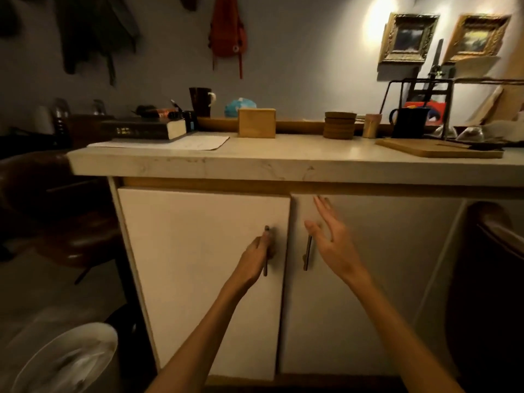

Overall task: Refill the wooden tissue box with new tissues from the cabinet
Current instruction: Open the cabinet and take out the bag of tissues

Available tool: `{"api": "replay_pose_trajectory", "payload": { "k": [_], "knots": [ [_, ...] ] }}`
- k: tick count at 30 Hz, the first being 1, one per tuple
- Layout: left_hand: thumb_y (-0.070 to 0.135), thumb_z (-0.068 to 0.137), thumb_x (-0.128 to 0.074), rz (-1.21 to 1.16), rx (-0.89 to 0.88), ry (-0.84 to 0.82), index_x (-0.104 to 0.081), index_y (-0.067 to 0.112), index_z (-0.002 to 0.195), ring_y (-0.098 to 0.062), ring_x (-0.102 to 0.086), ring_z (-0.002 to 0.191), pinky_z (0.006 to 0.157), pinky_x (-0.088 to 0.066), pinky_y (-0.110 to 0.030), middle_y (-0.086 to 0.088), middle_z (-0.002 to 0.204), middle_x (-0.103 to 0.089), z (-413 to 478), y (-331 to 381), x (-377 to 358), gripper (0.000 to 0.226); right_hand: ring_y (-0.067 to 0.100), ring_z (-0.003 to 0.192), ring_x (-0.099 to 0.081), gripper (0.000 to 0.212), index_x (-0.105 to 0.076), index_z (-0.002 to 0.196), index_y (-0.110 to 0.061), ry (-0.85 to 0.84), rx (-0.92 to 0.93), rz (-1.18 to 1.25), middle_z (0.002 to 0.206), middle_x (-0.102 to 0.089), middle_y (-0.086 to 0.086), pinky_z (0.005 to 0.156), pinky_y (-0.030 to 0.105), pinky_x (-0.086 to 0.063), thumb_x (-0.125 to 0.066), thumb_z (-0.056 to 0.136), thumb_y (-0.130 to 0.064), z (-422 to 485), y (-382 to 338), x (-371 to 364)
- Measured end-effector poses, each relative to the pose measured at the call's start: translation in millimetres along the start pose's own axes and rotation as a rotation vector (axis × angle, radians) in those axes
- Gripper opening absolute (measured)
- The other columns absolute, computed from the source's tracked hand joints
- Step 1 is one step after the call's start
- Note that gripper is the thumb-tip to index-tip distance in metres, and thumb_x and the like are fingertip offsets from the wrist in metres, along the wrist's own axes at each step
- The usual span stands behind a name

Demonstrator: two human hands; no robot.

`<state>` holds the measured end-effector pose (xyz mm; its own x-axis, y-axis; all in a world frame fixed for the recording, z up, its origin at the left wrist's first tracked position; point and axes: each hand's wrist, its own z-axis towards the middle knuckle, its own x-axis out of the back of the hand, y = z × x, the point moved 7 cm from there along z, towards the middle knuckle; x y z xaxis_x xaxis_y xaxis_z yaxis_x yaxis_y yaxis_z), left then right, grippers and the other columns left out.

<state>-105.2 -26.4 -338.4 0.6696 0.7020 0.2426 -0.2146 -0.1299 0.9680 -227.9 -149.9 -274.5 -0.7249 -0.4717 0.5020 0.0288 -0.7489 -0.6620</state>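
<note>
Gripping the left door's handle [266,251] with the left hand [256,255] while the right hand [330,234] is hovering open-fingered – the door is risking hitting it – box [257,122] at twelve o'clock on counter [283,163].

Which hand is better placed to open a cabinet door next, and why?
Probably the left hand: its fingers already wrap the left door handle. The right hand is open beside the right door handle, gripping nothing.

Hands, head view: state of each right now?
Left hand: closed on the left door handle.
Right hand: open, fingers spread, holding nothing, beside the right door handle.
</note>
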Motion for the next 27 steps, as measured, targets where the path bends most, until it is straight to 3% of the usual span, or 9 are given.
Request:
{"api": "replay_pose_trajectory", "payload": {
  "k": [6,9,12,13,15,18,21,24,27],
  "knots": [
    [0.087,0.071,-0.013,0.058,0.089,0.012,-0.066,0.023,0.111,-0.021,-0.071,0.095,0.093,-0.054,-0.037,-0.006,0.102,-0.073,-120,2,59,0.092,0.020,0.144,-0.036,0.060,-0.044,0.144,-0.025,-0.656,-0.027,0.728,0.150,-0.046,-0.005,0.113,0.025,-0.036,-0.041,0.094,-0.057,-35,-65,-45],
    [0.099,0.061,-0.012,0.247,0.040,0.308,-0.056,0.039,0.101,-0.011,-0.067,0.089,0.085,-0.053,-0.036,0.009,0.093,-0.067,-168,33,121,0.084,0.028,0.147,-0.030,0.058,-0.032,0.151,-0.010,-1.026,0.275,0.787,0.158,-0.034,0.008,0.117,0.036,-0.030,-0.046,0.099,-0.030,-73,-123,-79],
    [0.078,0.082,-0.041,0.381,0.081,0.362,-0.042,0.028,0.131,-0.009,-0.059,0.102,0.083,-0.050,-0.030,0.009,0.114,-0.058,-195,58,175,0.070,0.024,0.147,-0.030,0.063,-0.026,0.154,-0.016,-1.299,0.362,0.828,0.159,-0.033,0.004,0.118,0.035,-0.029,-0.048,0.095,-0.009,-104,-174,-127],
    [0.062,0.090,-0.051,0.391,0.105,0.292,-0.038,0.024,0.138,-0.006,-0.057,0.103,0.079,-0.048,-0.023,0.009,0.118,-0.055,-203,60,188,0.063,0.022,0.143,-0.038,0.058,-0.035,0.151,-0.020,-1.300,0.354,0.803,0.154,-0.043,0.003,0.117,0.034,-0.031,-0.050,0.095,-0.011,-108,-185,-145],
    [0.031,0.093,-0.060,0.454,0.128,0.184,-0.034,0.022,0.145,-0.007,-0.053,0.111,0.078,-0.045,-0.016,0.005,0.131,-0.051,-221,58,212,0.059,0.013,0.130,-0.054,0.041,-0.058,0.134,-0.027,-1.007,0.374,0.671,0.135,-0.063,-0.006,0.112,0.034,-0.041,-0.051,0.095,-0.016,-91,-205,-176],
    [0.006,0.095,-0.053,0.523,0.142,0.212,-0.035,0.020,0.146,-0.019,-0.046,0.128,0.100,-0.047,-0.029,-0.004,0.143,-0.045,-247,56,246,0.056,0.013,0.147,-0.025,0.057,-0.034,0.150,-0.032,-0.561,0.492,0.232,0.159,-0.032,-0.004,0.120,0.044,-0.027,-0.053,0.097,-0.020,-51,-232,-213],
    [0.004,0.095,-0.052,0.468,0.163,0.220,-0.037,0.024,0.147,-0.023,-0.048,0.128,0.108,-0.043,-0.043,-0.005,0.141,-0.048,-259,51,272,0.058,0.007,0.149,0.008,0.084,0.001,0.156,-0.035,-0.669,0.612,-0.023,0.161,0.011,-0.020,0.123,0.043,-0.011,-0.057,0.096,-0.027,-38,-248,-269],
    [0.007,0.095,-0.054,0.438,0.202,0.189,-0.037,0.030,0.144,-0.017,-0.055,0.119,0.101,-0.049,-0.039,0.000,0.135,-0.052,-262,48,288,0.057,-0.003,0.140,-0.004,0.092,0.007,0.147,-0.056,-0.700,0.635,0.006,0.148,0.013,-0.039,0.115,0.028,-0.018,-0.058,0.093,-0.017,-26,-246,-290],
    [0.010,0.092,-0.055,0.650,0.285,0.217,-0.042,0.030,0.138,-0.015,-0.057,0.110,0.095,-0.051,-0.035,0.002,0.129,-0.056,-254,48,301,0.052,-0.004,0.137,-0.013,0.084,-0.009,0.146,-0.059,-0.825,0.567,0.072,0.151,-0.004,-0.037,0.108,0.023,-0.017,-0.053,0.093,-0.010,-9,-238,-293]
  ]
}}
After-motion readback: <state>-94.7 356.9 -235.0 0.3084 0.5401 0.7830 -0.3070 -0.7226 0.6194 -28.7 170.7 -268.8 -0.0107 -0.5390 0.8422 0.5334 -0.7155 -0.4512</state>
